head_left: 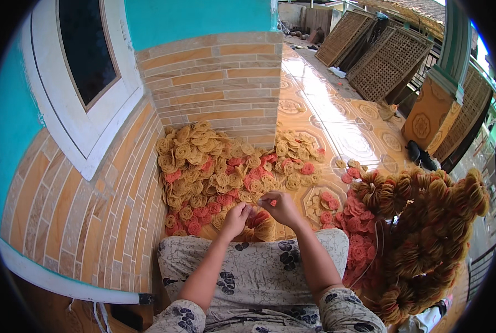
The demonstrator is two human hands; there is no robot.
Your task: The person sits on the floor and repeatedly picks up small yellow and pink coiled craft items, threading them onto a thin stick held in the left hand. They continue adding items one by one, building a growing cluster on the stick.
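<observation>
My left hand [236,218] and my right hand [281,206] meet in front of my knees, fingertips close together. Each pinches small round crackers; a red one shows at my right fingertips. Just below the hands rests a curved string of threaded yellow and red crackers [257,224], on my lap's front edge. A large loose heap of yellow and red coil-shaped crackers [209,172] lies on the tiled floor just beyond my hands, against the brick-patterned wall.
A big bundle of strung cracker rings [425,233] sits at my right. More loose crackers [328,202] lie beside it. A brick-tiled pillar [220,83] stands ahead, a white-framed window [87,66] at left, lattice panels [386,55] and dark sandals [420,155] farther back.
</observation>
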